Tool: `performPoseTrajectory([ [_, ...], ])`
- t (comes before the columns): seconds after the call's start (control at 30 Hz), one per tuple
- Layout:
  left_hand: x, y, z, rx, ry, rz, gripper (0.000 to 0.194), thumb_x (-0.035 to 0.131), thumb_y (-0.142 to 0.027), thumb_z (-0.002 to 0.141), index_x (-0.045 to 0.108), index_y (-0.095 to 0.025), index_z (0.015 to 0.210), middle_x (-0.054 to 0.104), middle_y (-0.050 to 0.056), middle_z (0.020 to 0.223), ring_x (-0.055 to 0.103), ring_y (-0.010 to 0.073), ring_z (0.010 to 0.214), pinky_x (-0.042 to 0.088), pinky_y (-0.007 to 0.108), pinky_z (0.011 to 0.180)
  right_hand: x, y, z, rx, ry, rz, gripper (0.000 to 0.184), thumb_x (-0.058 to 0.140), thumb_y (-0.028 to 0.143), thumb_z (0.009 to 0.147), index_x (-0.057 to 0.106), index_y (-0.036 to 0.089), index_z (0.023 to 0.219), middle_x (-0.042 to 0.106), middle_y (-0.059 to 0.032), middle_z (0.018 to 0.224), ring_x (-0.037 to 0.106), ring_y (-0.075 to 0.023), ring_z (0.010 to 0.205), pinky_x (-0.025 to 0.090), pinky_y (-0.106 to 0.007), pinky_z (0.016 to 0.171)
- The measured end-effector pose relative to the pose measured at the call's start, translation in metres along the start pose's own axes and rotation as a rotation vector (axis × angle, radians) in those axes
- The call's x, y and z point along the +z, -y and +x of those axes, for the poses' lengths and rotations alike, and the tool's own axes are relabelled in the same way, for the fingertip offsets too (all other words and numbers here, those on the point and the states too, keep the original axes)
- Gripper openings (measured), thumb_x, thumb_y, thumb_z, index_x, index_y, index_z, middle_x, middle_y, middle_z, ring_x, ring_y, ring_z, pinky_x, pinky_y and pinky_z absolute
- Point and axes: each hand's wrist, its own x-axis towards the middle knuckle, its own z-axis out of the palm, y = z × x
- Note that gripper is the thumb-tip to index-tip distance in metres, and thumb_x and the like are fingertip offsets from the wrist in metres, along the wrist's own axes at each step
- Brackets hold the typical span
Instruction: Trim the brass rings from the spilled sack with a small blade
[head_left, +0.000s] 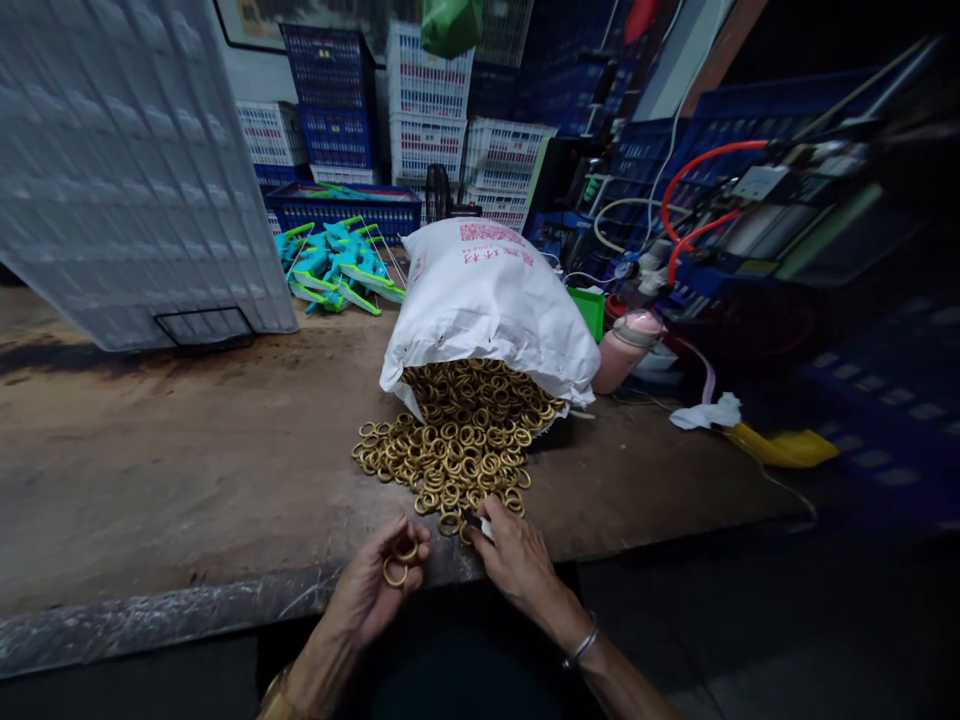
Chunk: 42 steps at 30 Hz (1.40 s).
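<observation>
A white sack (487,300) lies on its side on the worn workbench (187,470), spilling a heap of brass rings (454,440) toward the front edge. My left hand (375,590) is at the bench's near edge with its fingers curled around brass rings (397,565). My right hand (517,560) is beside it at the foot of the heap, pinching a small dark and white object (478,522) that I cannot make out, its fingertips touching the nearest rings. A metal bangle (581,645) sits on my right wrist.
A grey plastic crate (142,170) leans at the back left. Teal plastic parts (337,265) lie behind the sack, with stacked blue and white crates (420,110) beyond. A pink bottle (626,350), a green tub (589,305), red hoses (690,200), a yellow scoop (787,447) sit right.
</observation>
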Motion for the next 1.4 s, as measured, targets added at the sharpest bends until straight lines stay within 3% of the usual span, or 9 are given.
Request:
performPoseTrajectory([
  [0.17, 0.012, 0.008, 0.010, 0.105, 0.039, 0.280, 0.025, 0.066, -0.034, 0.066, 0.052, -0.014, 0.071, 0.054, -0.001, 0.067, 0.049, 0.0069, 0.052, 0.031, 0.014, 0.037, 0.000, 0.001, 0.015, 0.001, -0.027, 0.125, 0.006, 0.043, 0.023, 0.080, 0.048, 0.020, 0.079, 0.055, 0.0005, 0.067, 0.050, -0.0129, 0.060, 0.032, -0.022, 0.055],
  [0.33, 0.023, 0.009, 0.023, 0.281, -0.013, 0.626, 0.033, 0.060, -0.042, 0.069, 0.050, -0.018, 0.090, 0.049, -0.007, 0.053, 0.040, 0.0064, 0.040, 0.027, 0.015, 0.034, 0.000, 0.007, 0.030, -0.068, -0.122, 0.259, 0.010, 0.042, 0.026, 0.082, 0.048, 0.020, 0.077, 0.054, 0.0011, 0.068, 0.049, -0.0121, 0.061, 0.035, -0.022, 0.058],
  [0.47, 0.028, 0.007, 0.031, 0.379, -0.024, 0.733, 0.026, 0.057, -0.039, 0.071, 0.052, -0.017, 0.082, 0.042, -0.009, 0.047, 0.034, 0.0059, 0.038, 0.027, 0.017, 0.038, -0.003, 0.014, 0.036, -0.113, -0.139, 0.323, 0.010, 0.042, 0.026, 0.082, 0.048, 0.021, 0.076, 0.054, 0.0017, 0.067, 0.049, -0.0117, 0.060, 0.035, -0.022, 0.059],
  [0.63, 0.028, 0.006, 0.038, 0.592, -0.028, 0.754, 0.017, 0.056, -0.032, 0.072, 0.054, -0.016, 0.066, 0.048, -0.004, 0.059, 0.043, 0.0098, 0.055, 0.036, 0.020, 0.053, -0.005, 0.021, 0.040, -0.088, -0.074, 0.447, 0.015, 0.042, 0.031, 0.083, 0.048, 0.020, 0.074, 0.049, 0.0035, 0.064, 0.046, -0.0103, 0.058, 0.035, -0.021, 0.056],
  [0.77, 0.025, 0.006, 0.038, 0.720, -0.029, 0.861, 0.013, 0.055, -0.029, 0.074, 0.057, -0.018, 0.068, 0.052, -0.001, 0.063, 0.048, 0.0128, 0.062, 0.039, 0.023, 0.062, -0.002, 0.021, 0.045, -0.013, -0.009, 0.582, 0.024, 0.040, 0.040, 0.084, 0.048, 0.019, 0.075, 0.046, 0.0038, 0.063, 0.043, -0.0102, 0.058, 0.035, -0.022, 0.056],
  [0.93, 0.025, 0.006, 0.037, 0.622, 0.036, 0.780, 0.016, 0.055, -0.033, 0.076, 0.055, -0.018, 0.071, 0.055, -0.001, 0.063, 0.049, 0.0115, 0.058, 0.040, 0.022, 0.058, 0.001, 0.020, 0.049, 0.044, 0.069, 0.728, 0.028, 0.041, 0.043, 0.082, 0.048, 0.018, 0.072, 0.043, 0.0046, 0.060, 0.040, -0.0094, 0.055, 0.036, -0.022, 0.054],
  [1.1, 0.031, 0.003, 0.033, 0.380, 0.053, 0.701, 0.028, 0.054, -0.043, 0.074, 0.049, -0.017, 0.069, 0.046, -0.006, 0.050, 0.034, 0.0042, 0.038, 0.024, 0.017, 0.038, -0.003, 0.024, 0.049, 0.031, 0.032, 0.671, 0.024, 0.045, 0.040, 0.079, 0.048, 0.018, 0.070, 0.045, 0.0043, 0.060, 0.041, -0.0097, 0.056, 0.035, -0.022, 0.056],
  [1.4, 0.025, 0.003, 0.029, 0.311, 0.109, 0.536, 0.033, 0.055, -0.048, 0.072, 0.047, -0.017, 0.067, 0.043, -0.007, 0.049, 0.029, 0.0031, 0.036, 0.018, 0.016, 0.034, -0.005, 0.030, 0.050, -0.001, 0.065, 0.737, 0.026, 0.040, 0.040, 0.083, 0.049, 0.018, 0.072, 0.048, 0.0035, 0.060, 0.044, -0.0102, 0.057, 0.037, -0.022, 0.056],
])
